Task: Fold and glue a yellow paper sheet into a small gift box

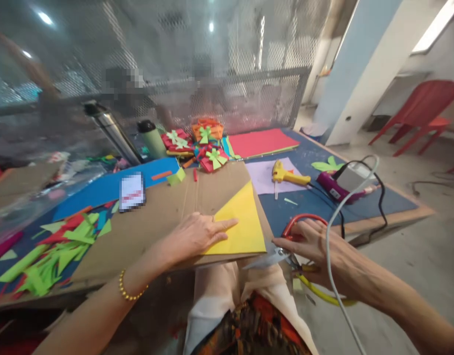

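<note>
One left hand (pixel 197 232) spread on yellow paper (pixel 247 229), right hand (pixel 316 246) behind pale cable (pixel 328 242), gripping scissors (pixel 283 253), green scraps (pixel 66 246) at paper's nine o'clock

A tall metal mesh screen (pixel 245 106) stretches across the room from 10 to 1 o'clock behind a blue-topped table (pixel 400 199) edged in wood, as bright lights (pixel 45 18) glow at 10 and 12 o'clock. A pale blue and white pillar (pixel 382 59) leans through the view at 2 o'clock, near a red chair (pixel 434 98) standing between 2 and 3 o'clock on a gray floor (pixel 415 276) that spreads toward 4 o'clock.
</note>
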Available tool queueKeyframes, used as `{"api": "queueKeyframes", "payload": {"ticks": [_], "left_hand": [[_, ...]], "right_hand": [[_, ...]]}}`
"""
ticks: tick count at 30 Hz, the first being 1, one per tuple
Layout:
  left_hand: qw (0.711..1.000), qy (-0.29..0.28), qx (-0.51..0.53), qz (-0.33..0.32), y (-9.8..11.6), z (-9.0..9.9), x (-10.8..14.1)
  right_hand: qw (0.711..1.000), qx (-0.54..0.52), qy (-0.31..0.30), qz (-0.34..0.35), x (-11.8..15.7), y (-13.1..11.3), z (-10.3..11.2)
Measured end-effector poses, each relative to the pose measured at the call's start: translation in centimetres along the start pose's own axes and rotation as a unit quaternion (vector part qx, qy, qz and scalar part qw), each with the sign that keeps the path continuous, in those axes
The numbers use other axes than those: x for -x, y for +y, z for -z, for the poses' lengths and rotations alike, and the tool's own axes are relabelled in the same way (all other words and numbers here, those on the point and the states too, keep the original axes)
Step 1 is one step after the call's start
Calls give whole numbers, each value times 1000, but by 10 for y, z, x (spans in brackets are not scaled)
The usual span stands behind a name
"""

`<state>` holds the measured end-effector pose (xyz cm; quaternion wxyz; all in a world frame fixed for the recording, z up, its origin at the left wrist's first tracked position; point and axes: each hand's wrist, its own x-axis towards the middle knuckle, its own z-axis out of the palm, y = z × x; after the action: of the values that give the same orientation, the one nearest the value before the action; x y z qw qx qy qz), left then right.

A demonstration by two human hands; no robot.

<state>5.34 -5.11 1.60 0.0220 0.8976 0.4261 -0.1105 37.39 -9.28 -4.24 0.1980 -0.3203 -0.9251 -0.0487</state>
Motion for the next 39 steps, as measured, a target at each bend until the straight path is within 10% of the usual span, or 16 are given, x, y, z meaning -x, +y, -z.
{"api": "queueKeyframes", "payload": {"ticks": [39], "left_hand": [[998,52,30,-9,-4,-13,-1]], "right_hand": [[998,-53,11,-29,-2,-7,-15]]}}
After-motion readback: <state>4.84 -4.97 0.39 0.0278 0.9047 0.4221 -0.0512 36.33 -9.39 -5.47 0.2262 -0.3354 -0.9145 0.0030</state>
